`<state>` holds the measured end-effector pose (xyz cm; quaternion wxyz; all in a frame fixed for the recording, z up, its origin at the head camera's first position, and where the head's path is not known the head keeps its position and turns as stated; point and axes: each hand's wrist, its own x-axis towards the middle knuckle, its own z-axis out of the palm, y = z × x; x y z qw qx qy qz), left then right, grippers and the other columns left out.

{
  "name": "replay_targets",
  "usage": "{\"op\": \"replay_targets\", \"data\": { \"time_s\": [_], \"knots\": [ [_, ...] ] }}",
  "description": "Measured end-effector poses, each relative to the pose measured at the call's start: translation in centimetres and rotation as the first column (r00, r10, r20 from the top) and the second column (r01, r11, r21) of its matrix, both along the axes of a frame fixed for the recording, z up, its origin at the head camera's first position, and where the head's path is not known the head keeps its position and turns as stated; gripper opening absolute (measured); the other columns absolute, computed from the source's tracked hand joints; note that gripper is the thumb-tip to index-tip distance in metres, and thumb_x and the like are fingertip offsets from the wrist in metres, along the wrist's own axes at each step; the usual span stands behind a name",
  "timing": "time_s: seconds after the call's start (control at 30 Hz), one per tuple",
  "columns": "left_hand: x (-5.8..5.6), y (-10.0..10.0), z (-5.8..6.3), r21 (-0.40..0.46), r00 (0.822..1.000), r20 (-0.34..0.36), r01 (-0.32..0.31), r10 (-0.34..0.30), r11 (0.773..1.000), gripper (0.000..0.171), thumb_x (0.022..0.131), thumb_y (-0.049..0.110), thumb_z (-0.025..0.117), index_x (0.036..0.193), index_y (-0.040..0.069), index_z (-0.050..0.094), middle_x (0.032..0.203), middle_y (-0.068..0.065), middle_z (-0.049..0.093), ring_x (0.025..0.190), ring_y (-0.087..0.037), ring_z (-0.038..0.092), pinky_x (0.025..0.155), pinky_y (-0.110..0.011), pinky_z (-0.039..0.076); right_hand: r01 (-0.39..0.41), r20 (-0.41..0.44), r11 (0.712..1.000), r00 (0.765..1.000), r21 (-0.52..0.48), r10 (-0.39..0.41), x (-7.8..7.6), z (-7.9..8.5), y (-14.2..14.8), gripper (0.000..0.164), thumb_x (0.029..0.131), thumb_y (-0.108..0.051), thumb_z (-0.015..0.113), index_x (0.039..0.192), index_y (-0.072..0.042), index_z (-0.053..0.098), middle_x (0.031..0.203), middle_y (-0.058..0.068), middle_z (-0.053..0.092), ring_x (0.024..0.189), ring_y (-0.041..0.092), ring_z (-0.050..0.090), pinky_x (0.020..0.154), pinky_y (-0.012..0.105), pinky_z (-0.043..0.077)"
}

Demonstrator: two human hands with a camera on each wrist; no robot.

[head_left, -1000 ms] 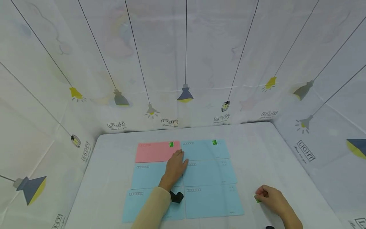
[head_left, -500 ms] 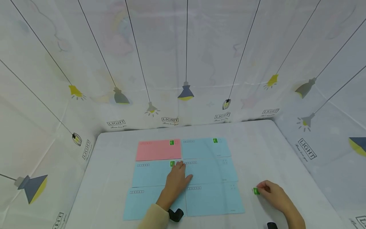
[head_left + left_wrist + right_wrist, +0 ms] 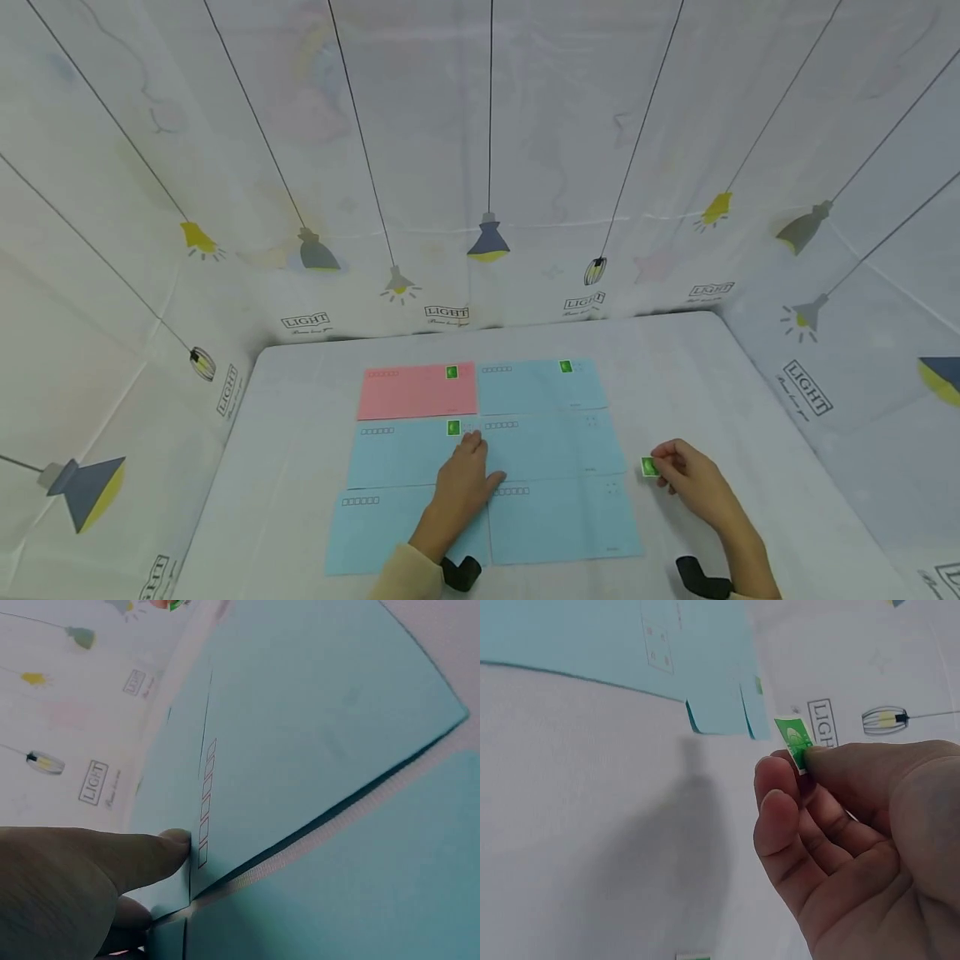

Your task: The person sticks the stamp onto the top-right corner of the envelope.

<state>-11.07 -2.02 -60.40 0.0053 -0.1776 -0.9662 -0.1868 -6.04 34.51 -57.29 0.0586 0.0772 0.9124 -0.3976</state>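
My left hand point(image 3: 459, 487) rests with fairly straight fingers across the inner edges of the middle-row blue envelopes, the left one point(image 3: 397, 462) and the right one point(image 3: 558, 446). In the left wrist view, the thumb point(image 3: 161, 851) touches the paper beside a row of printed boxes. Just right of the envelopes, my right hand point(image 3: 701, 487) pinches a green postage stamp point(image 3: 645, 467) between thumb and fingers, above the table. The right wrist view shows this stamp point(image 3: 793, 739) held tilted. Another green stamp point(image 3: 453, 427) lies on the middle left envelope, close to my left fingertips.
A pink envelope point(image 3: 412, 400) and a blue envelope point(image 3: 540, 396) form the back row, each bearing a green stamp. Two blue envelopes, left point(image 3: 375, 533) and right point(image 3: 562, 529), lie in front. In the right wrist view a stamp's edge point(image 3: 694, 957) shows on the table.
My left hand has drawn back from the pink envelope to the middle row, uncovering the stamp there. My right hand has lifted the pinched stamp and moved it forward and left.
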Motion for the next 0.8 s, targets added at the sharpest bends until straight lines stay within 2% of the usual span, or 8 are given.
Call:
{"op": "replay_targets", "data": {
  "time_s": [0.23,0.5,0.67,0.8],
  "knots": [
    [0.1,-0.1,-0.2,-0.011,0.999,-0.036,0.01,-0.01,1.0,0.06,0.086,0.034,0.079,0.125,-0.008,0.064,0.14,-0.02,0.06,0.132,-0.034,0.057,0.104,-0.044,0.053,-0.033,-0.043,0.997,0.999,-0.066,0.031,-1.8,-0.2,-1.5,0.016,0.101,-0.012,0.059,0.112,0.0,0.058,0.092,0.012,0.067,0.072,0.017,0.065,0.063,0.029,0.057],
    [0.1,-0.1,-0.4,-0.006,1.0,-0.03,0.009,-0.009,1.0,0.06,0.087,0.034,0.078,0.127,-0.008,0.063,0.141,-0.02,0.059,0.134,-0.033,0.056,0.105,-0.044,0.052,-0.063,-0.07,0.992,0.996,-0.11,0.055,-3.7,-0.5,-2.5,0.015,0.099,-0.006,0.06,0.112,0.001,0.058,0.096,0.014,0.067,0.078,0.017,0.069,0.07,0.031,0.061],
    [0.1,-0.2,-0.7,0.002,1.0,-0.025,0.007,-0.007,1.0,0.06,0.089,0.035,0.076,0.13,-0.007,0.062,0.143,-0.02,0.058,0.136,-0.033,0.054,0.107,-0.044,0.051,-0.056,-0.061,0.989,0.997,-0.138,0.048,-5.3,-0.9,-3.2,0.018,0.098,-0.007,0.061,0.114,0.001,0.058,0.099,0.015,0.067,0.082,0.02,0.071,0.072,0.03,0.062],
    [0.2,-0.3,-0.8,0.013,0.999,-0.045,0.01,-0.009,1.0,0.059,0.089,0.034,0.076,0.129,-0.007,0.062,0.142,-0.02,0.058,0.135,-0.033,0.055,0.107,-0.044,0.051,-0.043,-0.063,0.992,0.997,-0.118,0.036,-6.9,-1.4,-3.9,0.019,0.098,-0.008,0.061,0.114,0.001,0.06,0.097,0.015,0.067,0.081,0.021,0.072,0.072,0.029,0.062]
  ]
}}
